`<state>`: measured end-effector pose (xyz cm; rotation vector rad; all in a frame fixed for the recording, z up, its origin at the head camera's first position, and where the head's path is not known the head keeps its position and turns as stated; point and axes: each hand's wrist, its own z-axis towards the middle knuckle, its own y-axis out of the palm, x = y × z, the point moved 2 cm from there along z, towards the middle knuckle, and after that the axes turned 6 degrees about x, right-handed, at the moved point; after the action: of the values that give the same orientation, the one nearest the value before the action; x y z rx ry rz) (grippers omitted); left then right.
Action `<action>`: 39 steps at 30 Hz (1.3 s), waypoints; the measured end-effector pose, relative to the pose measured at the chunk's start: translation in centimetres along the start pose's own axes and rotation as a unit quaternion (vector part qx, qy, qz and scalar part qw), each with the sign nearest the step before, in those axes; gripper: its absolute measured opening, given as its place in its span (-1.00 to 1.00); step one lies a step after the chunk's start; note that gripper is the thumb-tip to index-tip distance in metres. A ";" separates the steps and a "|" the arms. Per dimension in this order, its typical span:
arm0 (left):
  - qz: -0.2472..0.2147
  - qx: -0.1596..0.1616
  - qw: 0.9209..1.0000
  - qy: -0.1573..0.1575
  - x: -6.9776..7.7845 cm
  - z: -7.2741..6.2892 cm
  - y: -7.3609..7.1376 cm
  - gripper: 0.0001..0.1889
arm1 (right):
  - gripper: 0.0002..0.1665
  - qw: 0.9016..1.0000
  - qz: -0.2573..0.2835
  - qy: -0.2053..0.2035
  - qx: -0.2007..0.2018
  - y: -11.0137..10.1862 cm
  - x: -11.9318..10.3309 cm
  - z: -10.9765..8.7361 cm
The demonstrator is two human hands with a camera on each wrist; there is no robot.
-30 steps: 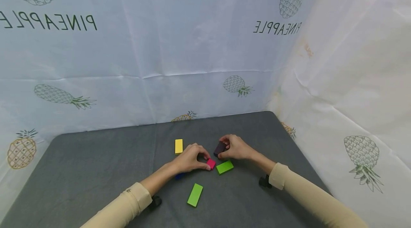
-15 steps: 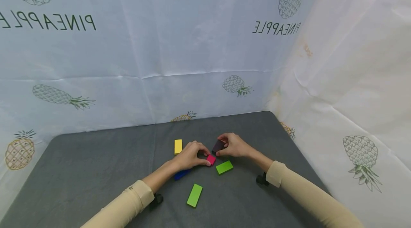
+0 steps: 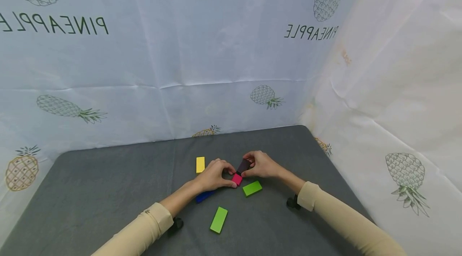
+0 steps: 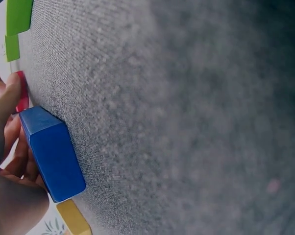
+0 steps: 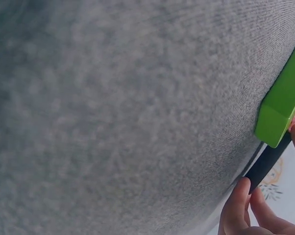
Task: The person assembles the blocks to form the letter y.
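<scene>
My left hand point(image 3: 215, 176) pinches a small pink block point(image 3: 236, 179) between thumb and fingers. In my right hand point(image 3: 265, 165) is a dark, nearly black block point(image 3: 243, 166), gripped by its sides. The dark block's near end meets the pink block's far side in the head view; whether it lies flat on the table is unclear. Just right of the pink block lies a green block point(image 3: 252, 188). A blue block point(image 4: 57, 156) sits below my left palm, partly covered by that hand in the head view.
Beyond my left hand lies a yellow block point(image 3: 200, 164). A second green block point(image 3: 218, 220) rests nearer to me. The grey cloth-covered table point(image 3: 115, 192) ends at a pineapple-print curtain point(image 3: 213, 47) behind and on the right.
My right hand has brought the dark block leftward until it meets the pink one. The left hand slid the pink block slightly away from me, uncovering more of the blue block.
</scene>
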<state>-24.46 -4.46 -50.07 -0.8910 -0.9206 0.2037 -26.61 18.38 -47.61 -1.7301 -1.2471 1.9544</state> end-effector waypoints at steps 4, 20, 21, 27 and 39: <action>0.002 0.000 1.000 -0.005 -0.1 0.0 0.0 -0.64 | -0.20 1.000 0.000 -0.002 -0.002 0.0 -0.1 0.0; -0.001 -0.002 1.000 -0.015 0.0 -0.1 -0.1 -0.66 | -0.22 1.000 0.005 -0.009 -0.015 0.3 -0.2 0.0; -0.002 -0.003 1.000 -0.015 0.1 -0.1 -0.1 -0.66 | -0.22 1.000 0.004 -0.011 -0.015 0.3 -0.3 0.0; -0.004 -0.006 1.000 -0.015 0.0 -0.1 -0.1 -0.67 | -0.22 1.000 0.003 -0.010 -0.022 0.1 -0.2 0.1; -0.011 -0.006 1.000 -0.009 0.0 -0.2 -0.2 -0.68 | -0.22 0.998 -0.004 -0.033 -0.049 -0.5 -0.3 0.6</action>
<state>-24.37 -4.68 -49.92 -0.8916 -0.9481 0.1881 -27.23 18.20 -47.08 -1.7138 -1.3922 1.9928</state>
